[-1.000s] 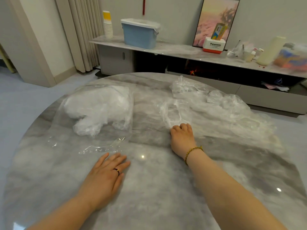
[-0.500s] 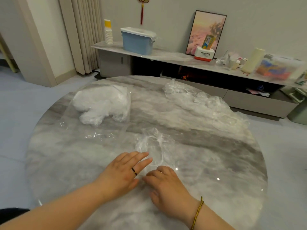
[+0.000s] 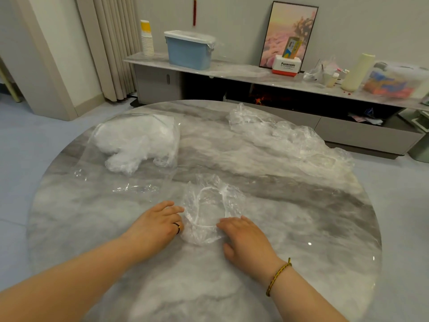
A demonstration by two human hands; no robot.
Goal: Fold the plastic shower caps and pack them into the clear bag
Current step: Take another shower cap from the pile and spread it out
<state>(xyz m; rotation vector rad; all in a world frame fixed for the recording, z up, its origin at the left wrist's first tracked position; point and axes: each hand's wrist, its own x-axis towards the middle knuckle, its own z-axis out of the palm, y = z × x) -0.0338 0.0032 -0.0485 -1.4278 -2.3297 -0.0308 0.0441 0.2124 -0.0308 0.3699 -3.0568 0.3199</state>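
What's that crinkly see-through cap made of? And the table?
Shower cap: probably thin, glossy, clear plastic film; it wrinkles and the surface beneath shows through it. Table: polished grey marble or marble-look stone, with swirling veins and bright light glints.

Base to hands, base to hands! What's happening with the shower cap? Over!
Left hand and right hand open, fingers touching the crinkly clear plastic shower cap. Cap spread on grey marble table, unfolded. Nothing lies between cap and part-filled clear bag.

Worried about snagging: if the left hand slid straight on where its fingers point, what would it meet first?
The left hand would meet the loose shower cap at once; its fingertips seem at its edge.
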